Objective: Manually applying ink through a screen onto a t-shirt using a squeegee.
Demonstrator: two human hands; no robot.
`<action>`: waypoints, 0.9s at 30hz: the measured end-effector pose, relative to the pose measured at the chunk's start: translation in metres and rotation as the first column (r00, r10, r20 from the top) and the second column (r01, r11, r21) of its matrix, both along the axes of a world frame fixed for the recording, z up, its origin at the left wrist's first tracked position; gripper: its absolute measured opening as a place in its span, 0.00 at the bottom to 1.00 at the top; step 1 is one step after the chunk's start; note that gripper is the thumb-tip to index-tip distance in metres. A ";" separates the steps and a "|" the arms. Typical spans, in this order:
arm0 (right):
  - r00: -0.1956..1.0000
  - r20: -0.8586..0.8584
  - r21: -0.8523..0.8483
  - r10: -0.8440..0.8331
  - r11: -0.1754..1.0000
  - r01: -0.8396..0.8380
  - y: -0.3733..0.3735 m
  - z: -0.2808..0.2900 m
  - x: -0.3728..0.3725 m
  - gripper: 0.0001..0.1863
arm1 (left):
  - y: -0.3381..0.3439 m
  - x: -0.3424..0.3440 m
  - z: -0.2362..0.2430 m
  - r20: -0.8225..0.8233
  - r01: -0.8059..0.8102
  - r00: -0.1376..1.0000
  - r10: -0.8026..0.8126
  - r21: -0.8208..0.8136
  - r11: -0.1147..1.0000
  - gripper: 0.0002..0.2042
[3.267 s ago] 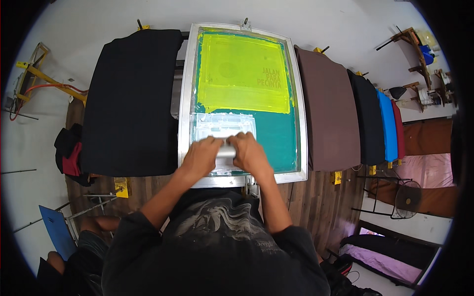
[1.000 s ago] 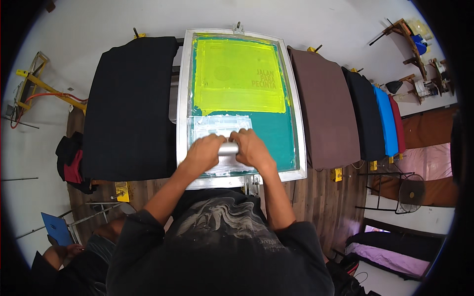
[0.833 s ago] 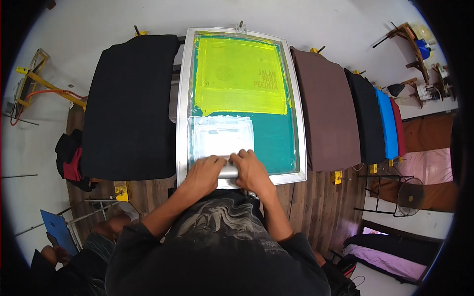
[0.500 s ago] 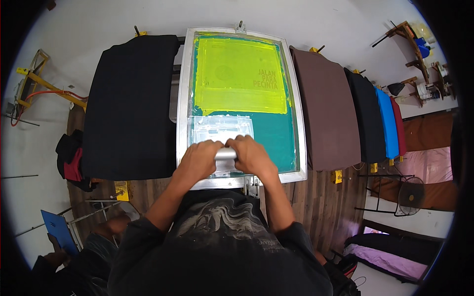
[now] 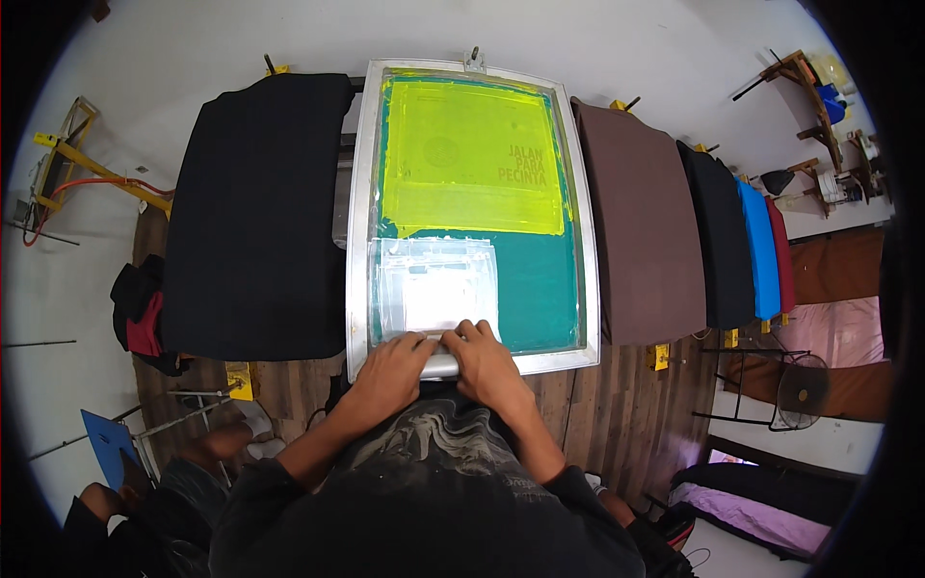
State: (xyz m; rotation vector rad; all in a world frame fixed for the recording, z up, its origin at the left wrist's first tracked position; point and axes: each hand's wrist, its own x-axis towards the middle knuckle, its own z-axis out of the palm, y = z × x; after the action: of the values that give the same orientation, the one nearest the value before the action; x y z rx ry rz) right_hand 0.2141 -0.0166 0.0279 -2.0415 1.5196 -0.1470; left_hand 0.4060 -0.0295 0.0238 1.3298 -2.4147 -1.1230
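Observation:
A screen-printing frame [image 5: 589, 289] with a metal rim lies in front of me. Its mesh is teal, with a yellow-green taped area [image 5: 462, 125] at the far end and a white-smeared patch [image 5: 438, 289] at the near left. My left hand [image 5: 395, 364] and my right hand [image 5: 485, 361] sit side by side at the frame's near edge. Both are closed around the silver handle of a squeegee [image 5: 440, 365]. Its blade is hidden beneath my hands.
Black fabric [image 5: 255, 217] covers a board left of the frame. Brown fabric [image 5: 644, 226] covers one on the right, with black, blue [image 5: 759, 250] and red ones beyond. Another person's hand [image 5: 125, 472] holds a blue board at lower left. A fan [image 5: 807, 390] stands at right.
Both hands have drawn the squeegee toward me, from over the white patch to the frame's near edge. More of the white patch shows. The person at lower left has shifted slightly.

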 end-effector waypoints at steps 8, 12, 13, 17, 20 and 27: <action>0.997 -0.079 -0.057 0.005 0.998 -0.010 -0.072 0.014 -0.006 0.20 | -0.065 -0.012 -0.006 -0.114 -0.102 0.990 0.087 -0.134 0.986 0.18; 0.998 -0.061 -0.054 -0.030 0.998 0.027 -0.087 -0.005 -0.011 0.18 | -0.083 -0.016 -0.015 -0.132 -0.089 0.989 0.069 -0.152 0.984 0.18; 0.998 -0.056 -0.040 -0.014 0.999 0.012 -0.087 -0.007 -0.011 0.19 | -0.080 -0.016 -0.016 -0.132 -0.094 0.988 0.074 -0.150 0.984 0.18; 0.998 0.003 -0.064 -0.057 0.996 0.057 -0.061 -0.009 -0.009 0.22 | -0.060 -0.013 -0.019 -0.043 -0.050 0.998 0.048 -0.046 0.998 0.24; 0.999 0.026 -0.010 -0.047 0.999 0.047 -0.031 -0.005 -0.008 0.24 | -0.033 -0.006 -0.014 -0.073 -0.013 0.997 0.009 -0.053 0.998 0.25; 1.000 0.012 0.061 0.022 0.998 -0.023 -0.021 0.005 -0.010 0.23 | -0.028 -0.007 0.011 -0.009 0.056 0.998 -0.055 0.117 0.992 0.24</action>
State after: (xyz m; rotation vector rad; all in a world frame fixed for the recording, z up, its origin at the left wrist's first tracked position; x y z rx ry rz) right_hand 0.2043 -0.0381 0.0329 -2.0053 1.4755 -0.1020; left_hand 0.3993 -0.0578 0.0345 1.2977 -2.4295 -1.3003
